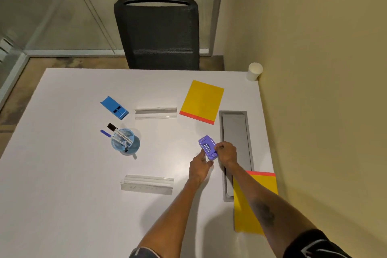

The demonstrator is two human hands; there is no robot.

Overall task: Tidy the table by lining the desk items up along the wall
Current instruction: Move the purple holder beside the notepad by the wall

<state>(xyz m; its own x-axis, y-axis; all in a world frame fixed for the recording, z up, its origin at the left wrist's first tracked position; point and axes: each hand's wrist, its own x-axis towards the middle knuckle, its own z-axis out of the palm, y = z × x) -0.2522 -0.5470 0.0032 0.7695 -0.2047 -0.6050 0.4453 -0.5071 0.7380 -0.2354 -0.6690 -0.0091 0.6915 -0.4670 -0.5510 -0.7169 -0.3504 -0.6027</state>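
Note:
A purple hole punch (207,147) lies on the white table (62,195), just left of the grey cable tray. My right hand (227,152) grips its near right side. My left hand (200,166) touches its left edge with a fingertip. One yellow pad (202,101) lies farther back. A second yellow pad (251,211) lies by the wall under my right forearm. A blue stapler-like item (114,107), a blue cup of pens (123,140) and two clear acrylic holders (156,112) (147,184) sit toward the left.
A white paper cup (254,71) stands in the far right corner against the beige wall (324,90). The grey cable tray (235,142) runs along the table's right side. A black mesh chair (159,33) stands behind the far edge.

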